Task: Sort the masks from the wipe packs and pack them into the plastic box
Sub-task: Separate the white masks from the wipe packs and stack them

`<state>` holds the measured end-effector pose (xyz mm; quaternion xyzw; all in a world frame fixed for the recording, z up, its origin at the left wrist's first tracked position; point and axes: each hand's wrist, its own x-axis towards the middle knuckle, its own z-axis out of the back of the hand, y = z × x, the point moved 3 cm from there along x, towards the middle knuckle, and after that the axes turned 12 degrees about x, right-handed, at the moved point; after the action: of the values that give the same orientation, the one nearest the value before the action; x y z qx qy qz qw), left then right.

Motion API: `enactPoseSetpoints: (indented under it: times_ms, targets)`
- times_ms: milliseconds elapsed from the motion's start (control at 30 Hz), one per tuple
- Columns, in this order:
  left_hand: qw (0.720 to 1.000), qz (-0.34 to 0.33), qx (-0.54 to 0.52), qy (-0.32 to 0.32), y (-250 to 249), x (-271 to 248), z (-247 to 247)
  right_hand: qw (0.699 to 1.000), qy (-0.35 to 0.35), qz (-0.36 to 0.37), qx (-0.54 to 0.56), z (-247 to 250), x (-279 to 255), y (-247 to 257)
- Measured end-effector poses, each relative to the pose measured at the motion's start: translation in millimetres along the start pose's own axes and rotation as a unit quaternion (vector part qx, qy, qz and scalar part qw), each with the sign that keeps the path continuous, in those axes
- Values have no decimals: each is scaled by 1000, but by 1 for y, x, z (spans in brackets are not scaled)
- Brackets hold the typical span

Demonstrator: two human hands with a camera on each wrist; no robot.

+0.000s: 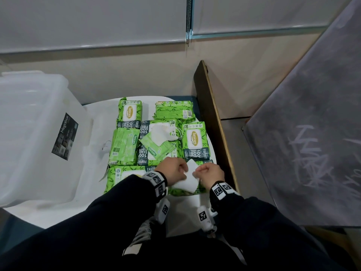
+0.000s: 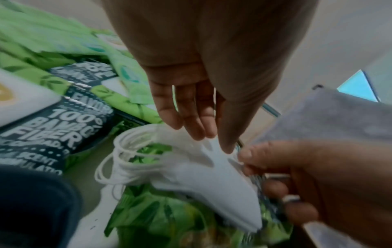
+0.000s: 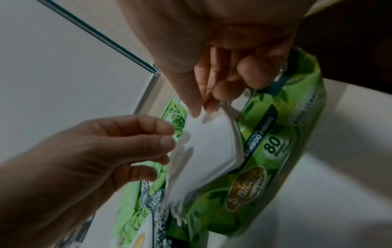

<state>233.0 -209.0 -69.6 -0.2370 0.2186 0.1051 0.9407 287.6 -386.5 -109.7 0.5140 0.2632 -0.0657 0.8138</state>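
Both grips pinch the white mask stack (image 1: pixel 187 178), your left hand (image 1: pixel 172 171) and right hand (image 1: pixel 210 174) squaring its edges above the wipe packs (image 1: pixel 194 141), likely readying it for the plastic box (image 1: pixel 33 133).

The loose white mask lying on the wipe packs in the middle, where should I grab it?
Probably pinch the white mask by its folded body from above. It lies flat on the wipe packs, and its ear loops trail off the right side, where they could snag.
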Motion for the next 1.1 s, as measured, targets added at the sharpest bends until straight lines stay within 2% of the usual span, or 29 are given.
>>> enactPoseSetpoints:
  times_ms: [100, 200, 267, 367, 467, 567, 633, 667, 767, 833, 967, 1000, 1100]
  targets:
    - [995, -35, 83, 43, -12, 7, -11, 999, 18, -2, -29, -5, 1, 0]
    - [996, -43, 66, 51, -7, 11, -7, 999, 26, -14, -44, -4, 3, 5]
    - [999, -28, -6, 23, 5, 8, 8, 999, 31, -11, -43, -4, 5, 15]
    - [989, 43, -120, -79, 46, -3, 42, 996, 49, 57, -54, -15, 11, 49]
    - [946, 162, -206, -190, 117, -24, 67, 986, 72, 127, -78, -44, 21, 92]
    - [868, 309, -276, -274, 194, -49, 76, 974, 77, 183, -108, -87, 35, 128]
    - [828, 392, -292, -275, 245, -62, 67, 965, 94, 205, -136, -117, 44, 145]
    - [822, 407, -300, -260, 270, -65, 58, 961, 102, 202, -158, -132, 50, 150]
    - [822, 431, -306, -210, 313, -69, 32, 952, 109, 165, -234, -164, 62, 154]
    - [828, 447, -276, -196, 312, -73, 28, 944, 92, 155, -276, -175, 65, 150]
    - [893, 367, -243, -90, 286, -70, 31, 943, 76, 149, -287, -178, 60, 147]
    - [902, 350, -241, -72, 279, -69, 34, 947, 74, 148, -276, -178, 58, 147]
    - [921, 318, -214, -76, 270, -66, 40, 969, 48, 136, -203, -173, 48, 147]
